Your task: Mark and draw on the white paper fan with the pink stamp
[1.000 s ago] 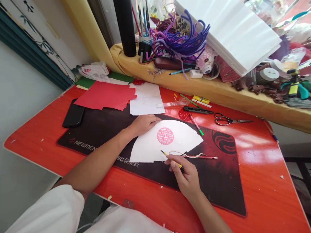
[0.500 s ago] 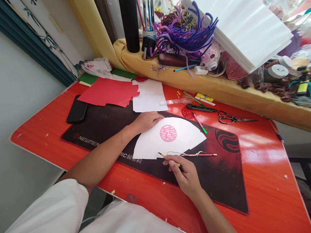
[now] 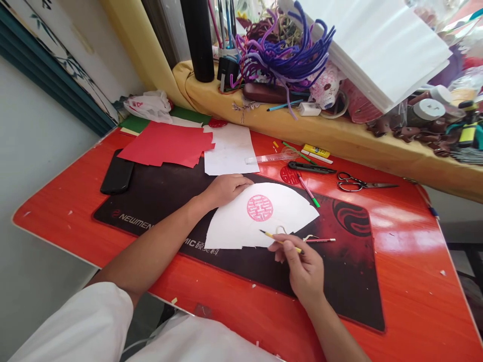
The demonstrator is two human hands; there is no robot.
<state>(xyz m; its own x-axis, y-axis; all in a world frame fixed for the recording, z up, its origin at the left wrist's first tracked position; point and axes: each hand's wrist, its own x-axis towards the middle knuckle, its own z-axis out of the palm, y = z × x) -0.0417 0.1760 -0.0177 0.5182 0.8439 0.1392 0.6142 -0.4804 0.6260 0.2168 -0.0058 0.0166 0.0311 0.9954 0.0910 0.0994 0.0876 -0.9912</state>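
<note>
A fan-shaped white sheet of paper lies on the black desk mat, with a pink round lattice pattern on it. My left hand rests on the paper's upper left edge, fingers laid against it and partly hidden. In my right hand is a yellow pencil, pinched between thumb and fingers. Its dark tip points up and left over the paper's lower part; whether it touches cannot be seen. Behind that hand lies a thin red pencil with a pale string around it, partly hidden.
The desk mat covers the middle of the red table. Around it lie a phone, red paper, a white sheet, a cutter, a pink-and-green pen and scissors. Craft supplies crowd the cloth-covered ledge behind.
My right hand has moved right with the pencil, its tip shifting from the paper's lower edge to higher and further right. My left hand stays on the paper.
</note>
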